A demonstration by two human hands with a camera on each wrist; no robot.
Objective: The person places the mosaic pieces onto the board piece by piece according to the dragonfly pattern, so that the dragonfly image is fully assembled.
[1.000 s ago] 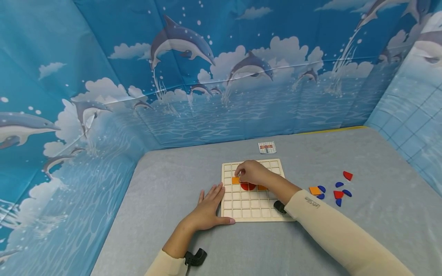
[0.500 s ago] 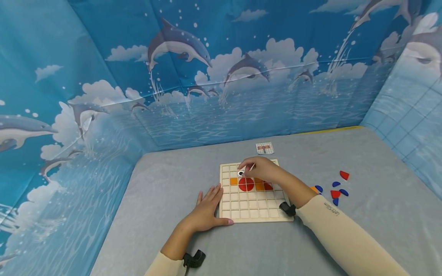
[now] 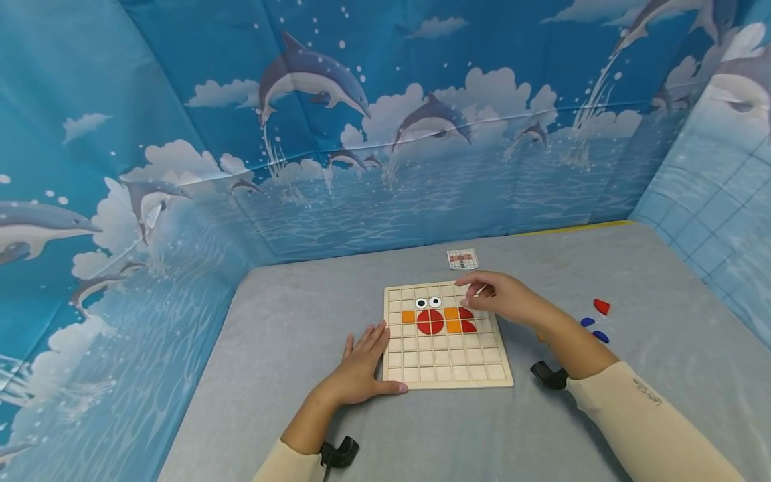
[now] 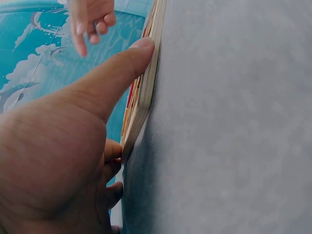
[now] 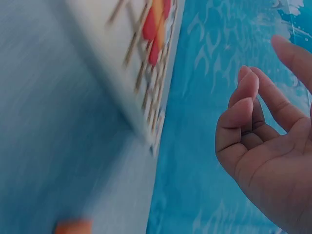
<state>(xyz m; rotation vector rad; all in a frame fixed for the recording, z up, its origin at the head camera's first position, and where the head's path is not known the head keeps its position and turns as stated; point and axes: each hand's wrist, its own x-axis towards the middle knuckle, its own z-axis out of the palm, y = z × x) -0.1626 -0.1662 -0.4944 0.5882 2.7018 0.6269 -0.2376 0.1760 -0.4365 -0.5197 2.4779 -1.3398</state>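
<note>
Straight-fingered, the left hand (image 3: 358, 372) touched the square, gridded wooden board (image 3: 429, 359) — the right hand (image 3: 504, 296), loosely bent, held nothing.

The left hand (image 3: 360, 367) is stretched toward one o'clock; the right hand (image 3: 504, 296), loosely curled, is pointed toward nine.

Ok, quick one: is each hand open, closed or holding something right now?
Left hand: open, touching the wooden board.
Right hand: open and loosely bent, holding nothing.
</note>
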